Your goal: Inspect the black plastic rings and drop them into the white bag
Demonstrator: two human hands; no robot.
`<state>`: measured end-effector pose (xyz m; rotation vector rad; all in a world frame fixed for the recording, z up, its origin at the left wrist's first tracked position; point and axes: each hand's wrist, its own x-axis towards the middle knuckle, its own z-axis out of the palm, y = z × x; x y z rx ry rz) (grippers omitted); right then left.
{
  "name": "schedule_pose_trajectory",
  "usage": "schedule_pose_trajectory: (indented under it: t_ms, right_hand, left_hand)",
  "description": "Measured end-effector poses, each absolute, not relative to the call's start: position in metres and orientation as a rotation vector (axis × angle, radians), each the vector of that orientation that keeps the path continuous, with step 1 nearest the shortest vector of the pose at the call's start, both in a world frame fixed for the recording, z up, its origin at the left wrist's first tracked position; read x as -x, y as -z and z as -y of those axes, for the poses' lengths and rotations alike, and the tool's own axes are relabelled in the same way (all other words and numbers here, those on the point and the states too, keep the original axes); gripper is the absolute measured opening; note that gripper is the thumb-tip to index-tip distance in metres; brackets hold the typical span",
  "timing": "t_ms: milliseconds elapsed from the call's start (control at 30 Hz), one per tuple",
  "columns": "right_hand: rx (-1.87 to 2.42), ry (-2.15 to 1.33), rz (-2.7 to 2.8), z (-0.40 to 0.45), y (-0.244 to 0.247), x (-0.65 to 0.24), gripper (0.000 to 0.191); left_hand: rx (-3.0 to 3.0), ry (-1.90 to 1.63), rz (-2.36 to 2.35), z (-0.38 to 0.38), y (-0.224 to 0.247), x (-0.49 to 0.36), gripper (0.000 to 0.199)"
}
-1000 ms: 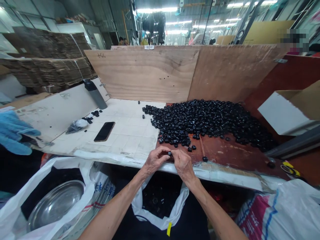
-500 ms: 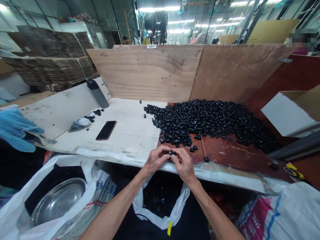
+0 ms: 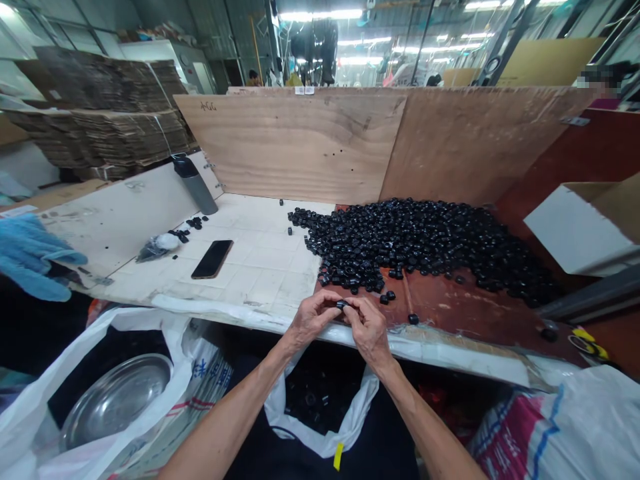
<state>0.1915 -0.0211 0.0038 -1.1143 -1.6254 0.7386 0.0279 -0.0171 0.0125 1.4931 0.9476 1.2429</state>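
Note:
My left hand (image 3: 313,319) and my right hand (image 3: 369,327) meet at the front edge of the table, both closed. Pinched between their fingertips is one small black plastic part (image 3: 342,304), short and ring-like; its exact kind is too small to make out. Beyond them spreads a large pile of similar black parts (image 3: 425,233) on the reddish-brown board (image 3: 450,303). A few loose ones (image 3: 387,297) lie just right of my fingers. Below my hands, an open white bag (image 3: 327,445) in front of my body holds more black parts.
A smartphone (image 3: 213,259) and a grey bottle (image 3: 197,187) are on the pale left surface. A white bag with a metal bowl (image 3: 120,400) stands lower left. Plywood boards (image 3: 300,147) wall the back. At right are a white box (image 3: 575,227) and yellow-handled scissors (image 3: 590,343).
The small black part has turned slightly between my fingertips. Both hands stay in nearly the same place, and the pile looks the same.

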Motion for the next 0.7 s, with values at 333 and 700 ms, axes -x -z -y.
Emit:
schedule_pose_trajectory:
  t_ms: [333,700]
  right_hand:
    - [1.067,-0.687,1.652,0.0211,-0.0054,-0.1934,0.013]
    - [1.132,-0.700,1.613,0.0171,-0.0019,-0.1890,0.020]
  left_hand:
    - [-1.463,-1.243,-0.938,0.0151,-0.0090,-0.0270,0.027]
    - [-1.570,-1.271,-0.925,0.0144,-0.0090,-0.0272,0.024]
